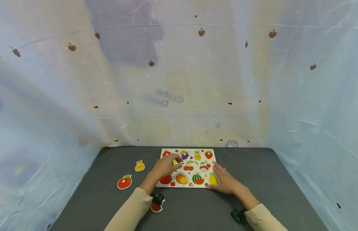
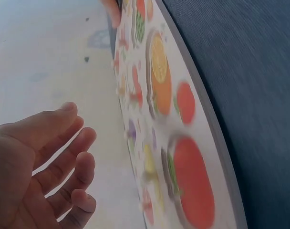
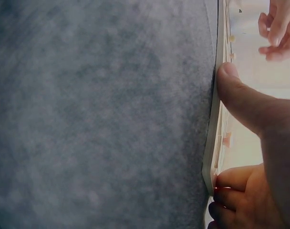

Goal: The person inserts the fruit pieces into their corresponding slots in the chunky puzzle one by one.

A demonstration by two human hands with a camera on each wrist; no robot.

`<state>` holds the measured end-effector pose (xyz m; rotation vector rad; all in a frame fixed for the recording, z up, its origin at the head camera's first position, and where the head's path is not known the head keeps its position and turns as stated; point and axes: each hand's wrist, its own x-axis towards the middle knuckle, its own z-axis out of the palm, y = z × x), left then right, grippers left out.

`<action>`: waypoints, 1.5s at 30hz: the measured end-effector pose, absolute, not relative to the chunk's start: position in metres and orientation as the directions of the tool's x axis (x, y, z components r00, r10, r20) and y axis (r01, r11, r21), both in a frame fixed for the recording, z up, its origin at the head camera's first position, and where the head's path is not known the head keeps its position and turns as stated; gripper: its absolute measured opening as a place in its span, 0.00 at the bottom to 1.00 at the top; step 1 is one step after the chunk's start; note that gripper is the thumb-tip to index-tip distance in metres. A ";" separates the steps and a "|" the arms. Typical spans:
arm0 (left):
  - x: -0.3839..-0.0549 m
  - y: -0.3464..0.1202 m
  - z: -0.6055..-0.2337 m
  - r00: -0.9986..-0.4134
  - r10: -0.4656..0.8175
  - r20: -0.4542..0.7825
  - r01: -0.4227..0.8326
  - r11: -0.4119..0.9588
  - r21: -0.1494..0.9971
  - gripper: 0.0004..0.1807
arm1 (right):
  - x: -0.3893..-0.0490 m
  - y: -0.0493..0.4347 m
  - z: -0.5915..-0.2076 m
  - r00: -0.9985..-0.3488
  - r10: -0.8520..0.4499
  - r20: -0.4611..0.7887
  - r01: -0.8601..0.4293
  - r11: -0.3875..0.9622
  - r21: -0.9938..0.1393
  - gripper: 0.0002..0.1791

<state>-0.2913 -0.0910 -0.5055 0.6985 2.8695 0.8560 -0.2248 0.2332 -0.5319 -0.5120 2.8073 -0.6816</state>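
A white fruit peg puzzle board (image 1: 179,185) lies on the dark table, printed with fruits such as an orange (image 1: 181,178), a watermelon (image 1: 197,178) and cherries (image 1: 188,166). My left hand (image 1: 166,165) hovers over the board's left part, fingers loosely bent and nothing between them. In the left wrist view this hand (image 2: 49,171) is apart from the board and its pegs. At the near right corner, my right hand (image 1: 226,182) holds the board, thumb (image 3: 235,88) on the front edge and fingers (image 3: 235,183) round the right side. The pear (image 1: 213,179) there is partly covered.
Left of the board lie a yellow pear piece (image 1: 139,166) and a red round fruit piece (image 1: 124,182) with a peg. A watermelon piece (image 1: 156,208) sits near the left wrist, partly hidden by the black wrist camera (image 1: 157,199). A patterned curtain (image 1: 184,80) surrounds the table.
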 end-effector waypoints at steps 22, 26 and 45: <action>-0.265 -0.193 -0.505 -0.955 0.280 0.101 0.293 0.823 0.486 0.11 | -0.223 0.235 -0.535 -0.918 -0.380 -0.116 -0.286 0.835 -0.470 0.64; -0.262 -0.218 -0.504 -0.967 0.238 0.090 0.251 0.838 0.485 0.11 | -0.224 0.236 -0.538 -0.917 -0.382 -0.116 -0.288 0.834 -0.470 0.64; -0.242 -0.295 -0.511 -0.984 0.173 0.039 0.171 0.871 0.460 0.11 | -0.227 0.233 -0.536 -0.919 -0.376 -0.117 -0.287 0.843 -0.455 0.65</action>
